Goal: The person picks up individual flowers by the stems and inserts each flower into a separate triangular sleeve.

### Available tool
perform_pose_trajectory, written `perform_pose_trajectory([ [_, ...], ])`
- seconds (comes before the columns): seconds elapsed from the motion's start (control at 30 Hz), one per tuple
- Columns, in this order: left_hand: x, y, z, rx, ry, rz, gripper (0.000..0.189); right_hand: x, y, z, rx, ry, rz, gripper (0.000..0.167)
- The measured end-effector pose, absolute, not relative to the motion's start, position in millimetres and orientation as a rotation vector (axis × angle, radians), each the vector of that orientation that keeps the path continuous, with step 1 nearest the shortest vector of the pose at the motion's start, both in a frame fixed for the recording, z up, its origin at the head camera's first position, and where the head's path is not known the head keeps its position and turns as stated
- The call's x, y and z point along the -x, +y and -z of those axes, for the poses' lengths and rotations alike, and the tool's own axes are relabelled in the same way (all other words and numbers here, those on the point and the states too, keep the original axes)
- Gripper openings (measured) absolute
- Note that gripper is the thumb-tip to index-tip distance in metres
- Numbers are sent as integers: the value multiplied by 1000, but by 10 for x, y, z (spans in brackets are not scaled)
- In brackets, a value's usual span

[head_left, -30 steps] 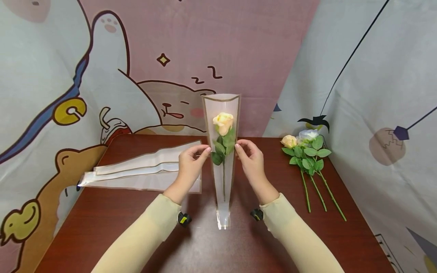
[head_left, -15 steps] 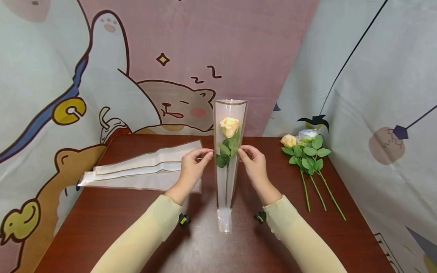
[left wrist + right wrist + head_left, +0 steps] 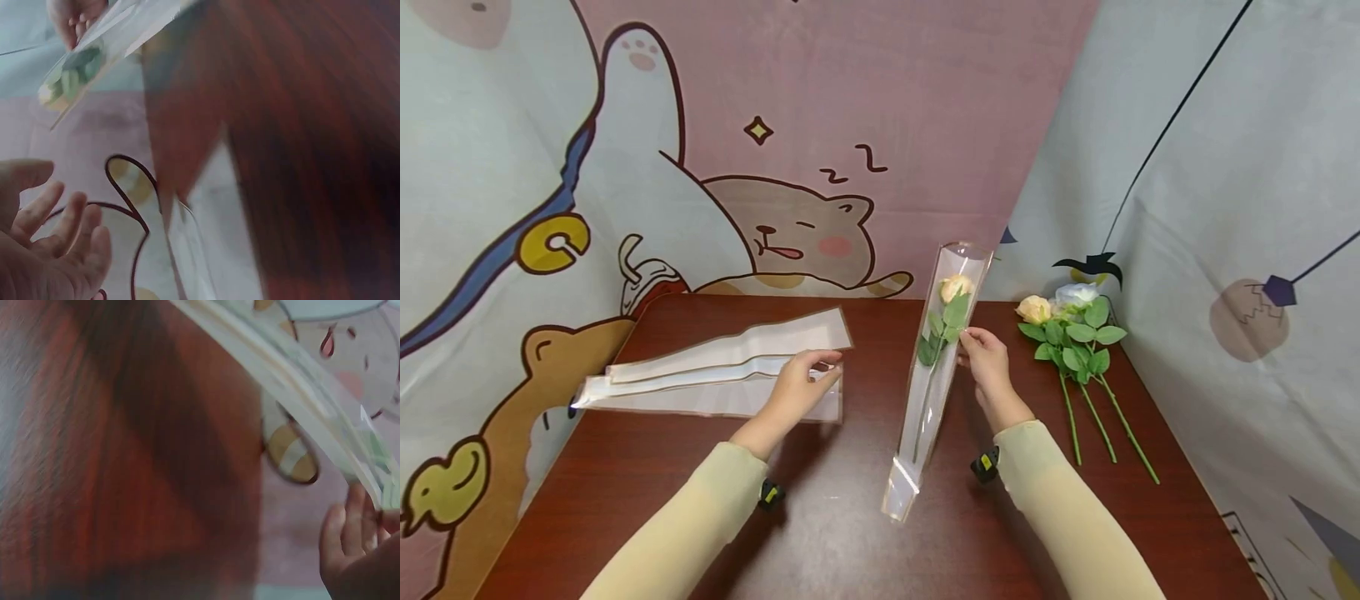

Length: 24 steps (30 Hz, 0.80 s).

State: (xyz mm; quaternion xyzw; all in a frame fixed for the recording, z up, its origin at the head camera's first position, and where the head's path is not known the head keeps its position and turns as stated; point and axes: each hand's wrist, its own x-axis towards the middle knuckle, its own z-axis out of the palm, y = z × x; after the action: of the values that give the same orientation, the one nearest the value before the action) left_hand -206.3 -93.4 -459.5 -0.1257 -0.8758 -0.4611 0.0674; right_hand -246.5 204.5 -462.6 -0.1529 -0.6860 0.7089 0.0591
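Dark red wood table (image 3: pixel 820 542), w/ flat clear sleeves (image 3: pixel 700 392) spread at approx 9 o'clock. Near 1 o'clock there's the clear sleeve (image 3: pixel 904 483) in use, off the flat pile, tilted w/ its mouth toward 1 and narrow end toward 7. Loose roses (image 3: pixel 1081 335) lie at 2-3 o'clock, 3 stems. R hand (image 3: pixel 992 371) pinches the clear sleeve's 3 o'clock edge; L hand (image 3: pixel 801 387) is loosely curled w/ nothing in it. Smallest: the peach bloom (image 3: pixel 956 288), inside w/ its leaves.

Progress IMO: 1 rose sleeved, prob 3 left unsleeved, flat sleeves unused.

Can't tell: exact flat sleeve count (they overlap, L hand covers part), 3rd loose bloom, or if the sleeve's low end touches wood. Wrist cams are blurry, R hand cut off there.
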Motion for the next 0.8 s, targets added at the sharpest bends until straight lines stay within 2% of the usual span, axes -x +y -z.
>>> perform_pose_trajectory([
  [0.23, 1961, -1145, 4784, 420, -2807, 1204, 31, 2556, 2256, 4906, 716, -2232, -2311, 34],
  [0.4, 1893, -1239, 4858, 433, -2901, 1122, 31, 2634, 2352, 5025, 822, -2242, -2295, 33],
  [0.67, 1866, -1301, 4926, 386, -2951, 1101, 35, 2729, 2479, 5093, 939, -2306, -2056, 35],
  [0.8, 1874, -1286, 4956, 388, -2943, 1099, 35, 2759, 2505, 5104, 1006, -2394, -1772, 32],
])
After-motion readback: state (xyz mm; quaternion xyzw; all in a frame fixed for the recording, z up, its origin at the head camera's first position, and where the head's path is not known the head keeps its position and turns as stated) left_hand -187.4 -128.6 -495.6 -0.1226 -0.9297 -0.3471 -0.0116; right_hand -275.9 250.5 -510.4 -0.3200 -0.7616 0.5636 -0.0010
